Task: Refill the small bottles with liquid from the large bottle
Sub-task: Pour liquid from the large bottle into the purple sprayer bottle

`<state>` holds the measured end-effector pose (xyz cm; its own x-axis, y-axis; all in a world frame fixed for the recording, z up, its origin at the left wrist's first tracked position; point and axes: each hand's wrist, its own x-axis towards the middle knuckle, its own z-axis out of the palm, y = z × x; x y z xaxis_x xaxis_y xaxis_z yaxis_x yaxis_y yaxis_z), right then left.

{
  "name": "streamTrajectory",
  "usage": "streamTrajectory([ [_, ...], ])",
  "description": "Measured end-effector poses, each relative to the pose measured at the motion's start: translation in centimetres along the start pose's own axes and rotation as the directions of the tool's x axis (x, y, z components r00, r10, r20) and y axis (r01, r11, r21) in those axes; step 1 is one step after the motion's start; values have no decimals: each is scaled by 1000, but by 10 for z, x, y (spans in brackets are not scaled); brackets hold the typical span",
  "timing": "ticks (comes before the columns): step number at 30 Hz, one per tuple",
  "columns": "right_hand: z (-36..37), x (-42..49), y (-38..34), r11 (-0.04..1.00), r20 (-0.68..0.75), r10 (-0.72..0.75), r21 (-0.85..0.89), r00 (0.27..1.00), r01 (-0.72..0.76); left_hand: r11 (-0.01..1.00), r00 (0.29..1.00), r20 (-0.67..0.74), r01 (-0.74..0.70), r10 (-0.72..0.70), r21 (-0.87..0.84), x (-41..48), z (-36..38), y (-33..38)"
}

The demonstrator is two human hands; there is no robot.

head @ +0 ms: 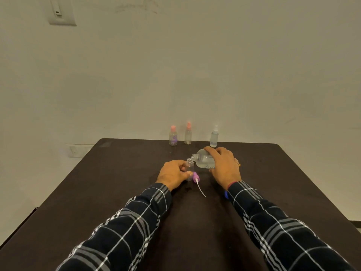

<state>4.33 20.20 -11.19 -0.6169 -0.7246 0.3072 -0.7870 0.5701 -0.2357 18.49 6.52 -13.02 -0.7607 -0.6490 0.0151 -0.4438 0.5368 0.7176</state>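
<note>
The big bottle point(203, 160) is near the middle of the counter point(117, 182), lifted and tipped on its side. Its open neck points toward 9 o'clock and sits just beside the mouth of the open bottle point(190, 166), at about 2 o'clock from it. The right hand point(224, 165) holds it from above, fingers curled over its body. It is clear, thin-walled plastic and about half full, so it probably feels moderately heavy and the liquid will shift toward the neck as it tilts. A grip round the wide body, as here, looks right, though squeezing could make it spurt.

The open bottle stands upright with no cap, and the left hand point(172, 176) pinches it between thumb and fingers low on its side. It looks light and easy to knock over, and its mouth is narrow, so it should be held low and steady. Whether liquid is flowing is too small to tell.

The spray head point(196, 177), purple with a thin white tube, lies on the counter touching or just beside the open bottle at 5 o'clock.

Three capped bottles point(188, 133) stand in a row at 12 o'clock along the far edge, well apart from the hands. Two have pink tops and one has a pale top.

Count: one big bottle, four small bottles (one open, three capped), one loose spray head.
</note>
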Motion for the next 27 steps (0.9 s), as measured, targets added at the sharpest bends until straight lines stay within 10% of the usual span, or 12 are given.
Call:
streamTrajectory([
  [27, -25, 2, -12, 991, 48, -18, -128, 999, 24, 1000, 1000, 1, -19, 19, 25, -3, -2, 0],
])
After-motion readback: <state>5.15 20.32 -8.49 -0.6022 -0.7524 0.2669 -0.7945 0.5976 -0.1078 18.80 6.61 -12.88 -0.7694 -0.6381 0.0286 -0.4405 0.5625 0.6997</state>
